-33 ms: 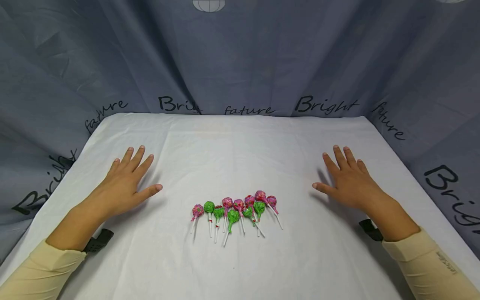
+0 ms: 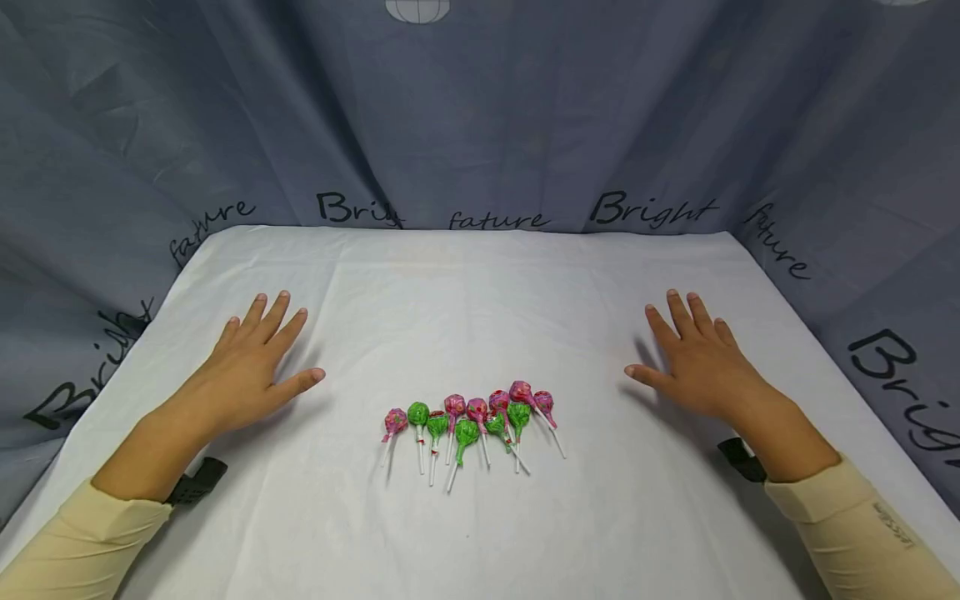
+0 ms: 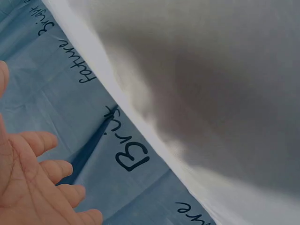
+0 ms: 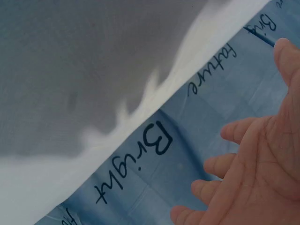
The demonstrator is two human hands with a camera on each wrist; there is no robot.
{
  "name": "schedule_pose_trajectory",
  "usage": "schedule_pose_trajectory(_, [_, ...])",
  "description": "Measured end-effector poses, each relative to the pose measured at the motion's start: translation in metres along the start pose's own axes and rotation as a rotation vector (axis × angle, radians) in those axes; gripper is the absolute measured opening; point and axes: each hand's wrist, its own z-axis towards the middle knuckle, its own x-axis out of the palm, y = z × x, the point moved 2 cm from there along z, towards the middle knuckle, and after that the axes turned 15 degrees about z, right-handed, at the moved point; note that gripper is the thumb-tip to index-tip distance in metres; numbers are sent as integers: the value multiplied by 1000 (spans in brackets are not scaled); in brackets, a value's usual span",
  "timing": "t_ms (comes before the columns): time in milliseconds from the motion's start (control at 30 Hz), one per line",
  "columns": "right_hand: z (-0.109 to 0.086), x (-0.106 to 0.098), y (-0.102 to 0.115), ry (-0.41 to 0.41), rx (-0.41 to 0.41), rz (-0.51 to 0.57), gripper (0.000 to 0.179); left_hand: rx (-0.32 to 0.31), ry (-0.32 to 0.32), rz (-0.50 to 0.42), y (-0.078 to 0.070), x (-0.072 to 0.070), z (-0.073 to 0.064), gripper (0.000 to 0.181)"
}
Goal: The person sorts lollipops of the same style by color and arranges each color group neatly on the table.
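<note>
Several wrapped lollipops lie in a loose row near the middle of the white cloth, some in pink wrappers and some in green. At the row's left end is a pink lollipop (image 2: 395, 421), with a green lollipop (image 2: 417, 413) beside it. Another pink lollipop (image 2: 544, 403) marks the right end. Their white sticks point mostly toward me. My left hand (image 2: 247, 371) hovers over the cloth left of the row, fingers spread, holding nothing. On the other side my right hand (image 2: 697, 367) hovers likewise, apart from the lollipops. Both wrist views show bare palms.
A white cloth (image 2: 480, 308) covers the table. Grey-blue curtains (image 2: 480, 117) printed with black lettering hang behind it and along both sides. Dark wrist devices sit under the left wrist (image 2: 197, 482) and the right wrist (image 2: 742, 460).
</note>
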Motion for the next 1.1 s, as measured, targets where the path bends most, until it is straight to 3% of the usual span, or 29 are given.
schedule_pose_trajectory(367, [-1, -1, 4, -19, -22, 26, 101, 12, 8, -7, -3, -4, 0, 90])
schedule_pose_trajectory(467, [-1, -3, 10, -6, -53, 105, 99, 26, 7, -20, -6, -5, 0, 89])
schedule_pose_trajectory(667, [-1, -6, 30, 84, -111, 376, 92, 63, 80, -245, -20, -7, 0, 84])
schedule_pose_trajectory(933, [9, 3, 53, 84, -198, 495, 71, 178, 61, -465, -43, -5, 4, 72])
schedule_pose_trajectory(1100, [14, 8, 67, 114, -225, 536, 58, 215, 40, -531, -55, -5, 6, 57])
